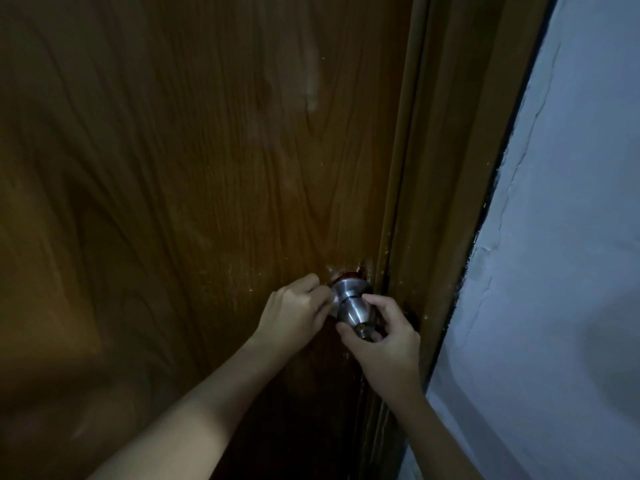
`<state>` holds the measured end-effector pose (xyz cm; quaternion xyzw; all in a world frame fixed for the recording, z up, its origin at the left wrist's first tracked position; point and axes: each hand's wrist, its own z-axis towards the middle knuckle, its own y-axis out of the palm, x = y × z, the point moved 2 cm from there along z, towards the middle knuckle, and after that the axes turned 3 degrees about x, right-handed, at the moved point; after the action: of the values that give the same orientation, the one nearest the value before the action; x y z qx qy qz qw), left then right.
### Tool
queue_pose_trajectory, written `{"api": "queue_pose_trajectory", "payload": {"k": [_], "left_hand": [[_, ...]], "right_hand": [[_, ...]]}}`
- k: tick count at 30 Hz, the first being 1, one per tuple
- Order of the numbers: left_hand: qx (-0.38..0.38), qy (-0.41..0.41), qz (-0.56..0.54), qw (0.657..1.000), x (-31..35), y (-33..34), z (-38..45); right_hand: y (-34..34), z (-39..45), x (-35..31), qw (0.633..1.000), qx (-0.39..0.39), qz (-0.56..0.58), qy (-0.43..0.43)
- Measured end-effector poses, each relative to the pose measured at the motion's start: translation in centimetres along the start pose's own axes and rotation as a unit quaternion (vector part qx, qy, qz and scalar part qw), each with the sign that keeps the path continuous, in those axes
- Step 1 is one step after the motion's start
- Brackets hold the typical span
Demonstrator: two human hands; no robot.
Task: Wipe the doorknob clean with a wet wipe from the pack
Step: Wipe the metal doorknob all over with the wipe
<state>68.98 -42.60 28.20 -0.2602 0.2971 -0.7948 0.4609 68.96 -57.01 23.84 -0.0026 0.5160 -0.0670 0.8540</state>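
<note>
1. Near the door's [207,168] right edge, low in the dim view, sits the metal doorknob [350,304], just beside the door frame [446,168]
2. Left hand [294,308] is curled shut against the knob's left side, pinching a pale scrap, apparently the wet wipe [333,301]; most of it is hidden inside the fingers
3. Right hand [388,336] is partly closed around the knob's outer end, thumb and fingers touching it; its palm side cannot be seen
4. Knob's base plate is largely hidden by both hands
5. Pale wall [561,237] runs right of the frame
6. Both forearms are cut off at the bottom edge
</note>
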Motion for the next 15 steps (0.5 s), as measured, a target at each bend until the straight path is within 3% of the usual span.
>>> {"api": "queue_pose_trajectory", "payload": {"k": [2, 7, 15], "left_hand": [[0.031, -0.008, -0.019, 0.999, 0.0, -0.2, 0.5], [-0.029, 0.062, 0.035, 0.997, -0.2, 1.2, -1.3], [0.071, -0.051, 0.001, 0.996, 0.6, 3.1, -1.7]], "right_hand": [[0.0, -0.1, -0.1, 1.000, 0.004, 0.006, -0.004], [0.1, 0.0, 0.3, 1.000, 0.008, 0.012, -0.001], [0.0, -0.1, 0.5, 1.000, 0.008, 0.012, 0.002]]}}
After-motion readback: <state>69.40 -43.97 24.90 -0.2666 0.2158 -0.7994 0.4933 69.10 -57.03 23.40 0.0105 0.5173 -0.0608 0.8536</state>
